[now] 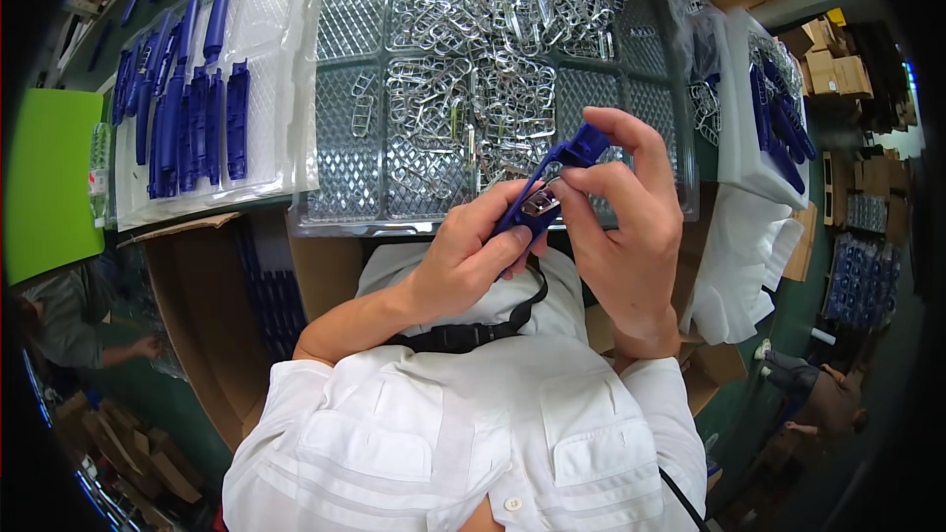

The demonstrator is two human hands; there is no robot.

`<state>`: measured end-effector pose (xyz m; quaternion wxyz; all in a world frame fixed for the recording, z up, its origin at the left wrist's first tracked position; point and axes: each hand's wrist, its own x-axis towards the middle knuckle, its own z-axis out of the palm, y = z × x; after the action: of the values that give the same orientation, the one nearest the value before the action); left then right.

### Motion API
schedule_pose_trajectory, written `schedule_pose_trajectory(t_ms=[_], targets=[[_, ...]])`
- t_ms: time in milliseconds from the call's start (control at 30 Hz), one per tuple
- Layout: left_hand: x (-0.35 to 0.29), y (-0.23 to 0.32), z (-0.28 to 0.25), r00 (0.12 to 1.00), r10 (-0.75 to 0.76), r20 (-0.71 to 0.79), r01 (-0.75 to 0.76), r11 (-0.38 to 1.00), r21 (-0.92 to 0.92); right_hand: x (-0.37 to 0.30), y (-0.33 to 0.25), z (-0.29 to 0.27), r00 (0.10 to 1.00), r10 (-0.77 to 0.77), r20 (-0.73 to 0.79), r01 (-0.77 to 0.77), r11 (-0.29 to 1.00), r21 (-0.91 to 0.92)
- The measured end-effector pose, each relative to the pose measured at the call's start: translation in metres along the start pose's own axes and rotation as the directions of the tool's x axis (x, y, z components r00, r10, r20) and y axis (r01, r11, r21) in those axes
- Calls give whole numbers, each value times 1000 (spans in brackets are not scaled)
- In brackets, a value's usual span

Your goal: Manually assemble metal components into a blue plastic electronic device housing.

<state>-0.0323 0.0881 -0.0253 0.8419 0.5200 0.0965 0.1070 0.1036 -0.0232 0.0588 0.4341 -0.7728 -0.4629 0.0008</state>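
Observation:
In front of my chest I hold a dark blue plastic casing, long and hollow, tilted up to the right. My left hand is closed round its lower end, thumb along the side. A small silver wire clip sits at the casing's opening. The thumb and a finger of my right hand pinch at this clip, while another raised finger is by the casing's upper end. Beyond my hands, many similar silver clips lie heaped in a clear divided tray.
At left, a white tray carries several blue casings. A white bin with blue pieces and clips stands at right. Cardboard boxes are below the table edge. Other people are at work at both sides.

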Motion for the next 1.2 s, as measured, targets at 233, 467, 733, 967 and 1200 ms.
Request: schedule_pose_trajectory(t_ms=[233,467,733,967,1200], targets=[[2,-5,-6,999,-18,35,11,985,175,-6,4,8,993,77,-87,-85,991,-100],[8,3,6,997,-46,-66,57,982,181,-22,28,18,973,227,42,-230,969,89],[15,-2,9,990,-70,-126,90,983,162,-24,28,17,983,181,36,-184,979,90],[19,-8,3,986,-76,-148,102,978,181,-19,27,22,955,279,100,-285,957,51],[1,19,-13,998,37,59,-56,931,362,-20,44,21,986,163,27,-133,686,715]])
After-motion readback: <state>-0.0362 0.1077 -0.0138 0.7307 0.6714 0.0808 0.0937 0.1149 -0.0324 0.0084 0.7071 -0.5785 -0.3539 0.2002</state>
